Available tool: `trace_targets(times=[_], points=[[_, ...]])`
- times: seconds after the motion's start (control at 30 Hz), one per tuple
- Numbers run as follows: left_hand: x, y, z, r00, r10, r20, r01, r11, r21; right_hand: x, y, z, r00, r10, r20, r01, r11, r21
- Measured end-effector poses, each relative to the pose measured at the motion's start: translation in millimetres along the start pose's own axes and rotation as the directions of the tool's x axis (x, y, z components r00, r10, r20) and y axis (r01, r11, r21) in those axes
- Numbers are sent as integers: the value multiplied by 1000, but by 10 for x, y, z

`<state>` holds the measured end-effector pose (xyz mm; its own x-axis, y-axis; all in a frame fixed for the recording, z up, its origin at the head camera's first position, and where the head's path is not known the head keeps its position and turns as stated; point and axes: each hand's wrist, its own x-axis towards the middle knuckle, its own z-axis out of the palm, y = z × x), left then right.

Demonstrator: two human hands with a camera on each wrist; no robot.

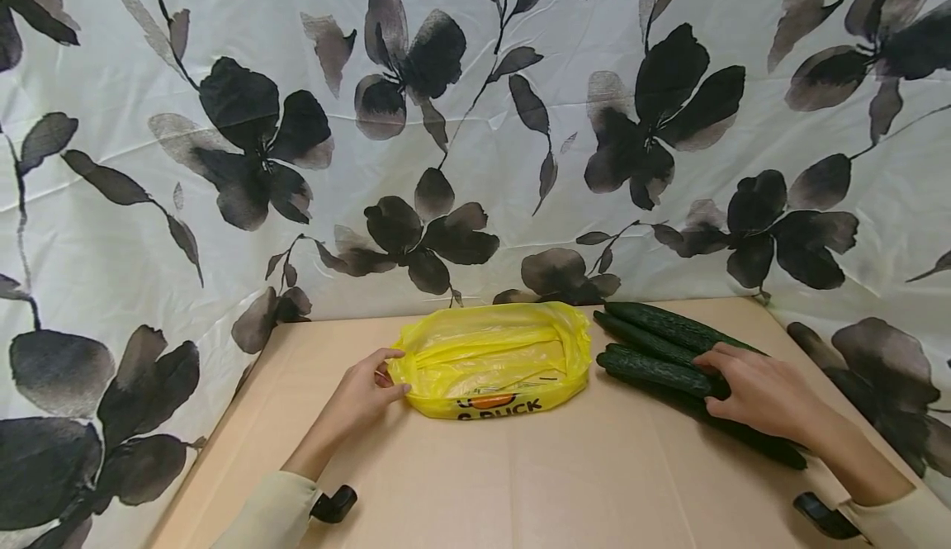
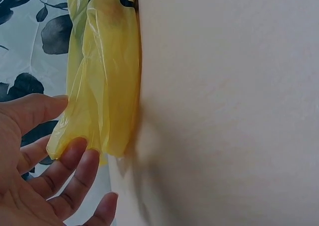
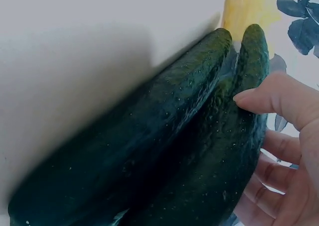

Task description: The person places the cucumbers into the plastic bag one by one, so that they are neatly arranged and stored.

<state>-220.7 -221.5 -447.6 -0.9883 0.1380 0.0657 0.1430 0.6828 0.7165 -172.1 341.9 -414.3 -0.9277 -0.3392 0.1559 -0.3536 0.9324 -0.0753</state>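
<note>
A yellow plastic bag (image 1: pixel 498 359) with dark lettering and an orange print lies at the middle of the table's far side. My left hand (image 1: pixel 367 388) is at the bag's left end, thumb and fingertips touching the crinkled plastic, fingers spread and loosely bent. To the right of the bag lie several long dark green cucumbers (image 1: pixel 669 318), side by side and slanting toward the right front. With my right hand (image 1: pixel 758 388) I hold one cucumber (image 3: pixel 249 111), thumb on one side and fingers round the other. A second cucumber (image 3: pixel 124 131) lies beside it in the right wrist view.
The tan table (image 1: pixel 513 483) stands against a white cloth (image 1: pixel 520 161) printed with dark flowers, which hangs behind it and down both sides. Black straps (image 1: pixel 334 504) with small devices sit at both wrists, over light sleeves (image 1: pixel 271 516).
</note>
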Motion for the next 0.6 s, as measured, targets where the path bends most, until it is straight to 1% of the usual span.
trace_targets(times=[0.2, 0.33, 0.43, 0.6], points=[[15, 1, 9, 1000, 21, 5, -21, 1000, 20, 19, -42, -16, 1000, -23, 3, 23, 1000, 0], [20, 18, 15, 999, 45, 13, -46, 998, 44, 59, -49, -46, 999, -34, -16, 34, 999, 1], [22, 29, 18, 999, 43, 22, -44, 997, 69, 98, -57, -88, 998, -47, -34, 47, 999, -4], [26, 28, 25, 1000, 16, 16, -17, 996, 88, 152, -70, -158, 996, -74, -55, 74, 997, 3]])
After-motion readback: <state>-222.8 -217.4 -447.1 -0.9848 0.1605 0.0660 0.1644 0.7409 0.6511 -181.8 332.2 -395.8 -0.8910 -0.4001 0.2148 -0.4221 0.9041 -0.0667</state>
